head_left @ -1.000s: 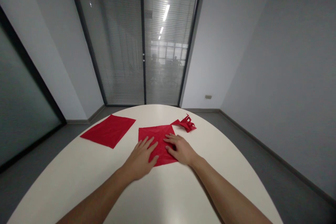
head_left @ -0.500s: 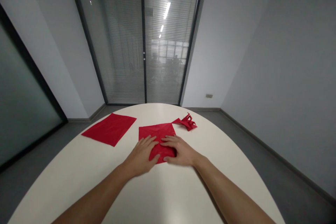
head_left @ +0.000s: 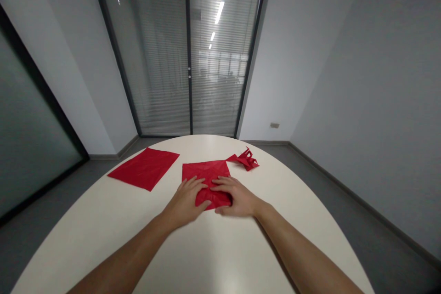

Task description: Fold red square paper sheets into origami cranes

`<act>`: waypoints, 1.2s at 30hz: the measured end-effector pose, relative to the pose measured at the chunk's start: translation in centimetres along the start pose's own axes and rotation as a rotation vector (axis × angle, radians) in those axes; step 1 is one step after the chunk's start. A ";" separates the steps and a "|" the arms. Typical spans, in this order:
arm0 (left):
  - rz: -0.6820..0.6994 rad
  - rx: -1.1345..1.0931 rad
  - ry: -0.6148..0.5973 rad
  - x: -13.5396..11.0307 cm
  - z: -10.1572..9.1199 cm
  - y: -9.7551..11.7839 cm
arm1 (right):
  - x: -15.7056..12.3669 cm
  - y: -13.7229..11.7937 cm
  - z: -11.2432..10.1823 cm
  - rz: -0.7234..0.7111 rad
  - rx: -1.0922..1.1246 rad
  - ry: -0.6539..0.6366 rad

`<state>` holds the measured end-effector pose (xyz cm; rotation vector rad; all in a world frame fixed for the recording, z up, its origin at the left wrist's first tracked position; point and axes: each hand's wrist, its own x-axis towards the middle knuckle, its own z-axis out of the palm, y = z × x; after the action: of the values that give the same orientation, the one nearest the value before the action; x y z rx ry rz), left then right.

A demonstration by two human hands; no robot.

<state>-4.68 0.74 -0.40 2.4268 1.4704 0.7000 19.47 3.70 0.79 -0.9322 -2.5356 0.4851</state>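
A creased red square of paper (head_left: pixel 206 170) lies on the table in front of me, partly covered by both hands. My left hand (head_left: pixel 188 200) rests on its left side, fingers spread and pointing away, the thumb by the near edge. On the right side of the sheet lies my right hand (head_left: pixel 236 196), fingers stretched inward and thumb apart near the close edge. Both hands are open, and the paper is bunched slightly between them. Just past the sheet's far right corner sits a folded red paper figure (head_left: pixel 247 161) with several pointed parts.
Another red paper sheet (head_left: pixel 146 169), faintly creased, lies flat at the left of the round white table (head_left: pixel 206 257). Beyond the table's curved edge stand a glass partition with blinds (head_left: pixel 165 78) and a grey wall (head_left: pixel 372 78) on the right.
The near edge of the paper between my hands has drawn in slightly, away from me. Both hands stay almost in place; the other paper things have not moved.
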 end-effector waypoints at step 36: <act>-0.140 -0.197 0.246 -0.5 -3.3 -0.2 | 0.6 2.1 0.2 0.211 0.624 0.318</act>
<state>-6.64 0.18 2.20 2.1286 1.5572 1.0862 20.09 5.55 -0.13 -0.9352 -1.8343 1.0241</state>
